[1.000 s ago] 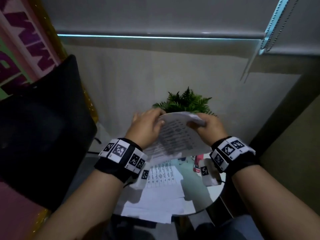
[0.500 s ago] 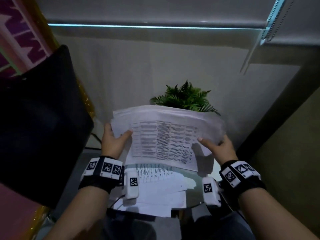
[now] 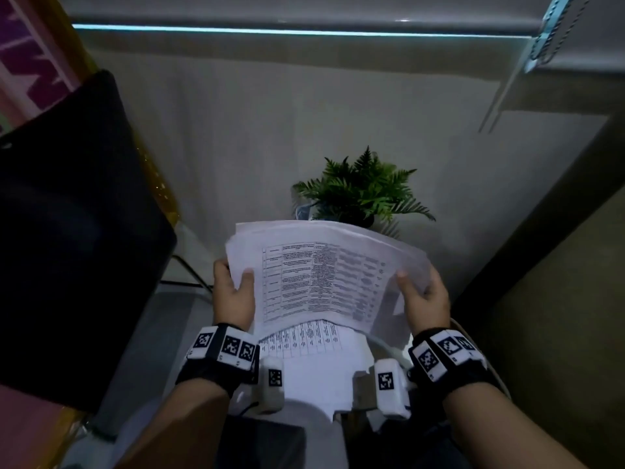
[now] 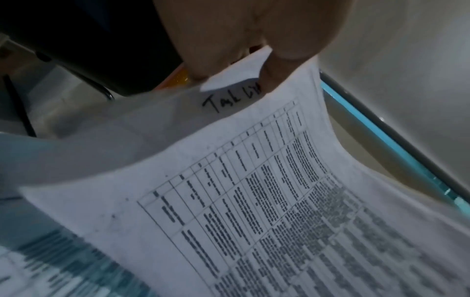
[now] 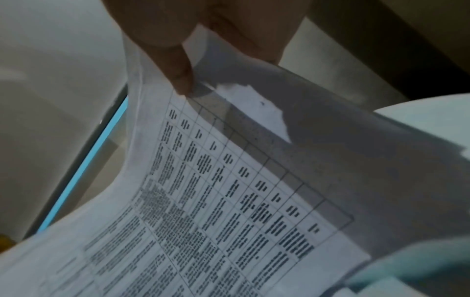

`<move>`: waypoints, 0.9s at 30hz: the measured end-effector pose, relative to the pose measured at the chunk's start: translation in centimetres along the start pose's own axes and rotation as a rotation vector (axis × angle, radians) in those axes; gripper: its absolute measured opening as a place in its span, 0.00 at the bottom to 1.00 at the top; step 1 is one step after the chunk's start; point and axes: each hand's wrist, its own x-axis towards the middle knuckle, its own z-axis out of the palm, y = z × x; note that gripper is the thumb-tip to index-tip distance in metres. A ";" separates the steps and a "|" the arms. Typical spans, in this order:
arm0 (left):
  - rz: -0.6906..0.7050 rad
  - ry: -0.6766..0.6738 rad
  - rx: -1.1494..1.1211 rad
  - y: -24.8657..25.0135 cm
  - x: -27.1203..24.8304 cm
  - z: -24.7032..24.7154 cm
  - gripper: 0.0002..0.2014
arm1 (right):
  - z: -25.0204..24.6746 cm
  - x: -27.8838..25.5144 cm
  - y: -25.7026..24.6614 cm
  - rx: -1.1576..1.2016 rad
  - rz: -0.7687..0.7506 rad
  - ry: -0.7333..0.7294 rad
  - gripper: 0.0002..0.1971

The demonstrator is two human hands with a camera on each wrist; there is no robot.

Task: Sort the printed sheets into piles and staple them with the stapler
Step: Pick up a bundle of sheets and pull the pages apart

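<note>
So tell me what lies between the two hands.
The head view shows the stack of printed sheets spanning from the left hand to the right hand.

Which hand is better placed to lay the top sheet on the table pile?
Probably the right hand: its thumb lies on the top sheet, with bare table beside it. The left hand grips the stack's edge.

Round glass table (image 3: pixel 389 348) with loose printed sheets (image 3: pixel 314 374) and a potted fern (image 3: pixel 358 191).

Head view looks down from above; both wrist views sit close, sharing the printed sheets (image 3: pixel 321 275).
</note>
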 end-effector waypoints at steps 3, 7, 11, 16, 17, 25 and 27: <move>-0.004 -0.063 0.026 0.3 -0.2 0.3 0.20 | 0.0 0.5 0.8 -0.093 -0.029 -0.061 0.09; -0.035 -0.041 0.001 0.2 0.0 0.6 0.19 | 0.1 0.5 0.8 -0.115 -0.052 0.008 0.07; -0.011 -0.018 -0.042 0.5 0.3 0.2 0.17 | -0.2 1.2 0.9 -0.033 0.000 0.018 0.18; -0.020 -0.048 -0.022 0.6 0.9 0.2 0.18 | -0.6 1.9 1.8 -0.150 0.044 -0.059 0.14; -0.028 -0.064 -0.009 0.6 1.0 0.2 0.19 | -0.7 1.9 1.7 -0.149 0.050 -0.071 0.13; -0.017 -0.040 0.022 0.7 0.9 0.9 0.13 | -0.5 2.6 1.2 -0.120 0.076 -0.007 0.19; -0.032 -0.035 -0.046 0.7 0.9 0.9 0.11 | -0.5 2.8 1.6 -0.077 0.087 0.035 0.22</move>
